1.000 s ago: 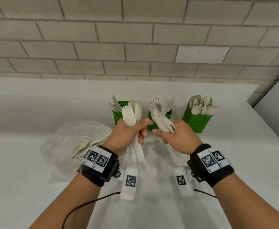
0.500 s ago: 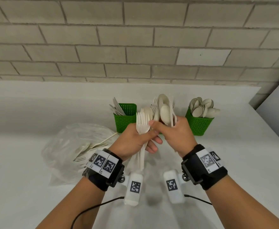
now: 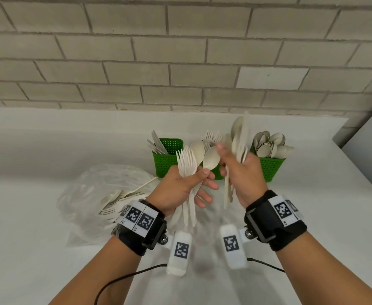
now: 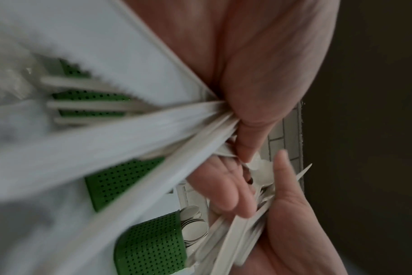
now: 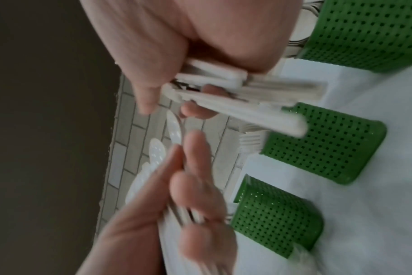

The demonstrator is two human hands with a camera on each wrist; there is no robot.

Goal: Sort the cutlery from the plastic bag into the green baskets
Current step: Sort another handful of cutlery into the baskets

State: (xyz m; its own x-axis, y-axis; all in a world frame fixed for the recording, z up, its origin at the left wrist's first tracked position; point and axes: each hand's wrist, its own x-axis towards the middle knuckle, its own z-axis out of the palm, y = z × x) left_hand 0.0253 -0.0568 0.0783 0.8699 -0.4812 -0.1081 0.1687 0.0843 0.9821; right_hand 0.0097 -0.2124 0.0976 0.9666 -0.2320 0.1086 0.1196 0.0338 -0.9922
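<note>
In front of the baskets, above the table: left hand [image 3: 178, 188] wrapped around a bunch of forks and spoons [image 3: 190, 166], thumb across the handles, heads up, handles hanging below the palm toward 6 o'clock. Lower fingers [image 3: 205, 194] of that hand loosely spread under the bunch. Same grip in the left wrist view [image 4: 259, 93], handles [image 4: 129, 141] fanning out blurred from the fist.

At 3 o'clock from the left hand, just beside it: right hand [image 3: 244, 177] closed on a second bunch of cutlery [image 3: 238, 139], blurred, heads toward 12 o'clock, handles pointing down past the palm. Thumb and fingers clamped on the stacked handles [image 5: 235, 93] in the right wrist view [image 5: 176, 46]. Which kinds make up this bunch, hard to tell through the blur.

Beyond the hands, at 12 o'clock, three green baskets in a row on the white table [image 3: 48, 150]: left basket [image 3: 165, 164] with knives leaning out, middle basket [image 3: 216, 175] mostly hidden behind the hands, fork heads showing above it, right basket [image 3: 271, 168] full of spoons.

At 9 o'clock from the left hand, the clear plastic bag [image 3: 97, 194] lying on the table, more cutlery [image 3: 114, 199] inside and at its mouth.

Behind everything, a brick wall [image 3: 180, 62].
</note>
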